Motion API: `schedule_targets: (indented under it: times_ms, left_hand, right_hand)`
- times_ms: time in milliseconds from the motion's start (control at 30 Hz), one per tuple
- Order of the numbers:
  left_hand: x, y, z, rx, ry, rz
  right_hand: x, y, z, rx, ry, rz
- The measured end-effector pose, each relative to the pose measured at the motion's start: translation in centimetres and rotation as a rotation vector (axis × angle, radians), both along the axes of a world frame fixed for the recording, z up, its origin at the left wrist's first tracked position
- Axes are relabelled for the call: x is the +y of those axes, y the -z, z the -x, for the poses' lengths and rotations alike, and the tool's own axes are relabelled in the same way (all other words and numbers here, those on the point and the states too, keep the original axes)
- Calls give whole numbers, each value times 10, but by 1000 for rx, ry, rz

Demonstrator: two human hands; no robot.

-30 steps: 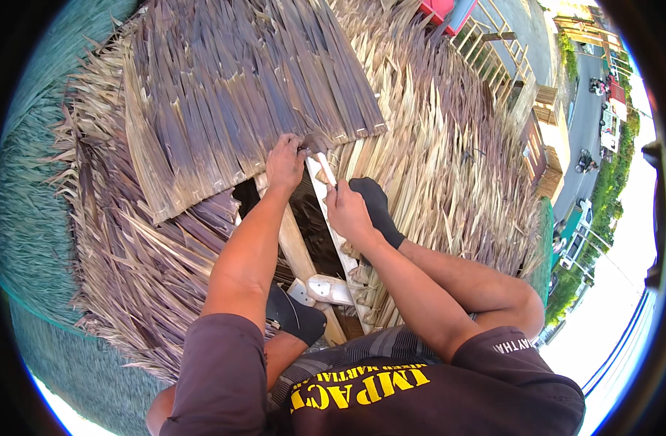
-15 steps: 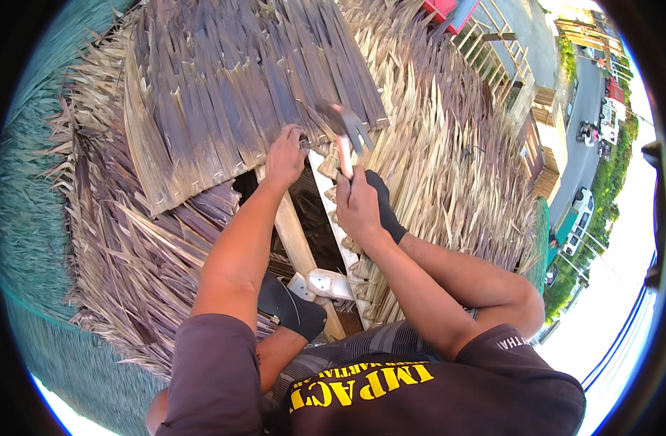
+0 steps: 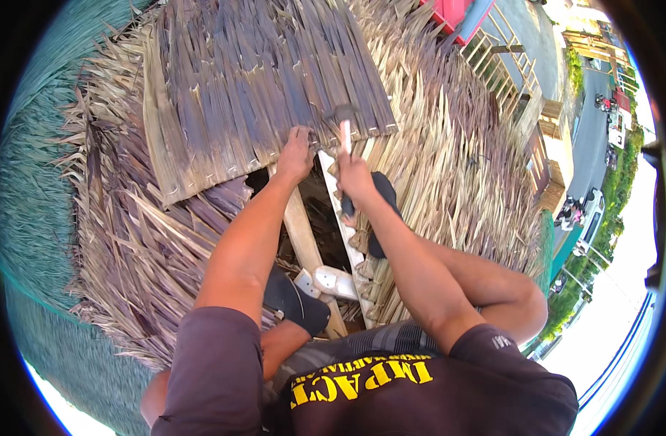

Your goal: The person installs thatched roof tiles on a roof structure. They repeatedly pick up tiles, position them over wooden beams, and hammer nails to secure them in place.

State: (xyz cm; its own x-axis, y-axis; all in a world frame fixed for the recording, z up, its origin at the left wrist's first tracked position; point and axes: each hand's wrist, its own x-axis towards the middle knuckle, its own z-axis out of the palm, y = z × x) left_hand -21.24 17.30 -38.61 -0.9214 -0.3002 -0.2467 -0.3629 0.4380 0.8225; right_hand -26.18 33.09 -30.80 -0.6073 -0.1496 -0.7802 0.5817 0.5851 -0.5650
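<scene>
My right hand (image 3: pixel 355 178) is closed round the handle of a claw hammer (image 3: pixel 345 136). The hammer's dark head is blurred and sits over the lower right edge of a thatch panel (image 3: pixel 224 109) of flat brown palm leaves. Just left of the hammer head, my left hand (image 3: pixel 295 158) rests at the panel's lower edge with fingers bent and pressed together. Whatever its fingertips hold, if anything, is hidden. Below both hands a gap in the roof shows a wooden beam (image 3: pixel 301 229) and a pale batten (image 3: pixel 336 211).
My feet in dark footwear (image 3: pixel 297 301) are set on either side of the gap. Layered dry thatch (image 3: pixel 449 174) slopes away around me, with green netting (image 3: pixel 35 218) at the left. Far below on the right, a road (image 3: pixel 589 145) carries vehicles beside a bamboo fence (image 3: pixel 504 51).
The hammer head has swung down from a tilted, raised position toward the panel edge, its handle now more upright. My left hand stays at the edge; the whole view has shifted slightly.
</scene>
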Motion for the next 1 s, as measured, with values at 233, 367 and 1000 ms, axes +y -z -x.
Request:
schedule_targets:
  times_ms: [233,367,1000]
  left_hand:
    - [5,-110,-36,239,19,24]
    - [1,-131,-37,238,36,145]
    - [-125,-78,-93,59,-256,197]
  right_hand:
    - [-11,-8,16,-626,920,1039]
    - [-29,-10,2,-732,893,1197]
    - [-46,-17,-59,-398,110,236]
